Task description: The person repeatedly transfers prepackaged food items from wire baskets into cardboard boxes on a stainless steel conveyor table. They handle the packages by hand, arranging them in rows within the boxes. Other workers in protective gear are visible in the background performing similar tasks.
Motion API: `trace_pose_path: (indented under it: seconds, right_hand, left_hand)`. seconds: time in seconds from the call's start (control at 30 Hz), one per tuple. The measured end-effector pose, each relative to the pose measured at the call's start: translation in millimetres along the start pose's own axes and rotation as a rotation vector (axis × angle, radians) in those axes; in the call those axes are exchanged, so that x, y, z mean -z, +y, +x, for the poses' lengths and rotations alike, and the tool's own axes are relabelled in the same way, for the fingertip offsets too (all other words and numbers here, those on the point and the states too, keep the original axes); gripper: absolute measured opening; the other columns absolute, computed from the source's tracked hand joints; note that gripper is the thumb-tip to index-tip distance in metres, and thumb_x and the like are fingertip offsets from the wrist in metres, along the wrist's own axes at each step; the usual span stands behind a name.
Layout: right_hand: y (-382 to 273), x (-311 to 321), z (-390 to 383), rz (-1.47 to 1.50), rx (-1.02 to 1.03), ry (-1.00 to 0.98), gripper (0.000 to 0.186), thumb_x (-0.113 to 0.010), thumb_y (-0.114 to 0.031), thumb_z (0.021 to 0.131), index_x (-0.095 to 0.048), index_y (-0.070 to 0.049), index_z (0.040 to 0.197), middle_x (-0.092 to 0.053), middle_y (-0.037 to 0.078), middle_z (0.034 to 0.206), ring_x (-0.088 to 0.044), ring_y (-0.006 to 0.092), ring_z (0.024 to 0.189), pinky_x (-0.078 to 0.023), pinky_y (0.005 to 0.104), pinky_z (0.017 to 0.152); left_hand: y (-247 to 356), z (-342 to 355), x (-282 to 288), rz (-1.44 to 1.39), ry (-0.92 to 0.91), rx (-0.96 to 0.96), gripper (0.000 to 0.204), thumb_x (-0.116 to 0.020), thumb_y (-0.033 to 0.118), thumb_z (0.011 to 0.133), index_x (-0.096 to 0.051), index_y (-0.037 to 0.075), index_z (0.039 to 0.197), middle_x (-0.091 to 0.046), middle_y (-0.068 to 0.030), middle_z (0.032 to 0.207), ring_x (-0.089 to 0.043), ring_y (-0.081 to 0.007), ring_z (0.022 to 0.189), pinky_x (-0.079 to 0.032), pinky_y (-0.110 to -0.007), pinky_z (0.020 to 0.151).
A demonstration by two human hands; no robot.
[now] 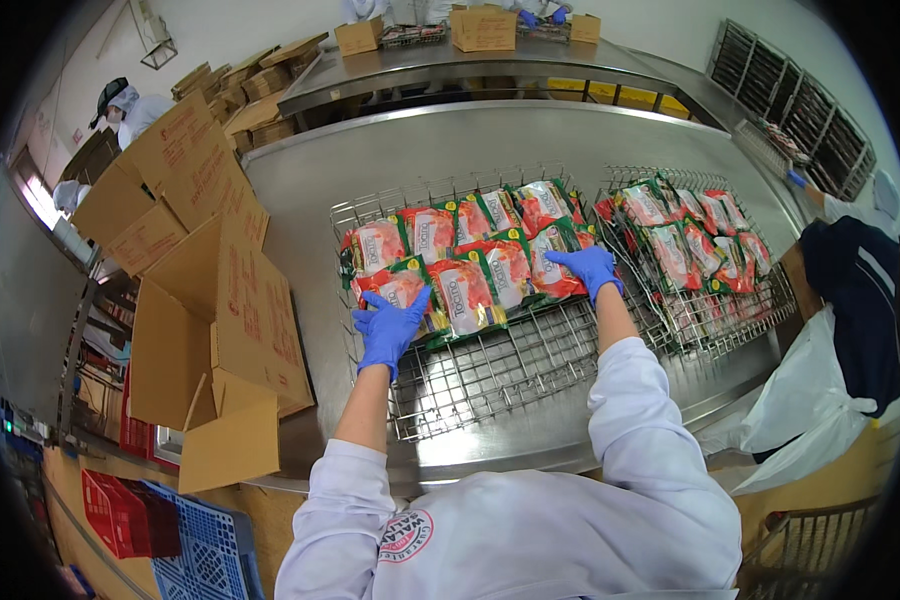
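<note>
A wire basket (490, 385) stands before me on the steel table, with two rows of red and green flat food packets in its far part. My left hand (390, 330), in a blue glove, touches the left end of the nearer row, beside a packet (402, 285); its fingers are apart. At the other end of that row, my right hand (588, 268), gloved too, rests with fingers stretched out over a packet (552, 262). Between my hands lie more packets (467, 295). The bare wire mesh shows in the basket's near part.
A second wire basket (710, 335) of similar packets stands at the right. Open cardboard boxes (260, 320) are on the left. The steel table (360, 150) reaches far back. Blue (205, 545) and red crates (130, 515) sit at lower left; co-workers stand beyond.
</note>
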State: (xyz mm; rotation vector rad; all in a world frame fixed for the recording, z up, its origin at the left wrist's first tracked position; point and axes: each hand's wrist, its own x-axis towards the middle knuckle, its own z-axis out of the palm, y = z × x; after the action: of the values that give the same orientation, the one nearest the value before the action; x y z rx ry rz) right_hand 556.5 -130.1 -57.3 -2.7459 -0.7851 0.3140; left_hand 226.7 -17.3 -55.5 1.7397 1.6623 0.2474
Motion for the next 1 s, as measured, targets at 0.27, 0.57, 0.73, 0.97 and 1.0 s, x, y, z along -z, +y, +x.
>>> trace_pose_path:
  seconds: [0.27,0.57,0.73,0.97,1.0]
  right_hand:
    - [7.7,-16.5,3.0,1.145,0.229,-0.195,0.056,-0.08,-0.013,0.057,-0.053,0.009,0.1,-0.061,0.013,0.092,-0.061,0.0194,0.076,-0.051,0.0298,0.068]
    - [-22.2,-1.7,3.3,0.634,0.32,-0.315,0.06,-0.076,-0.019,0.059,-0.052,0.011,0.105,-0.061,0.015,0.095,-0.059,0.021,0.088,-0.048,0.031,0.076]
    - [-29.7,-2.4,6.4,0.982,0.461,-0.31,0.093,-0.075,-0.011,0.058,-0.022,0.009,0.131,-0.047,0.021,0.121,-0.054,0.0257,0.102,-0.044,0.0308,0.086]
    - [-55.3,17.1,-53.4,0.956,0.593,-0.21,0.1,-0.07,-0.003,0.056,-0.012,0.0,0.138,-0.042,0.02,0.129,-0.046,0.0216,0.113,-0.041,0.0288,0.09]
    - [-61.4,18.5,-53.8,0.947,0.607,-0.211,0.099,-0.07,-0.006,0.057,-0.013,0.0,0.138,-0.044,0.021,0.126,-0.048,0.0231,0.111,-0.041,0.0297,0.089]
  left_hand:
    - [4.8,-7.9,10.3,-0.09,-0.031,0.017,0.132,-0.059,0.078,0.052,0.007,0.003,0.138,0.006,-0.0353,0.137,0.001,-0.0464,0.13,-0.012,-0.049,0.105]
    - [19.0,-19.6,-6.6,0.006,-0.099,-0.051,0.135,-0.063,0.075,0.049,0.007,-0.001,0.137,0.008,-0.0366,0.136,0.01,-0.0463,0.129,-0.007,-0.057,0.102]
    - [42.2,-22.7,-15.4,0.014,-0.107,-0.083,0.133,-0.067,0.07,0.05,0.004,-0.001,0.137,0.0,-0.0344,0.138,0.0,-0.0429,0.131,-0.012,-0.046,0.106]
    - [25.2,-9.0,-12.3,-0.39,-0.133,-0.337,0.12,-0.076,0.048,0.06,0.004,0.003,0.138,-0.02,-0.0229,0.139,-0.025,-0.03,0.128,-0.027,-0.037,0.102]
    - [24.2,-11.3,-10.5,-0.554,-0.206,-0.408,0.113,-0.075,0.042,0.065,0.002,0.004,0.139,-0.027,-0.0186,0.138,-0.032,-0.0249,0.124,-0.03,-0.033,0.099]
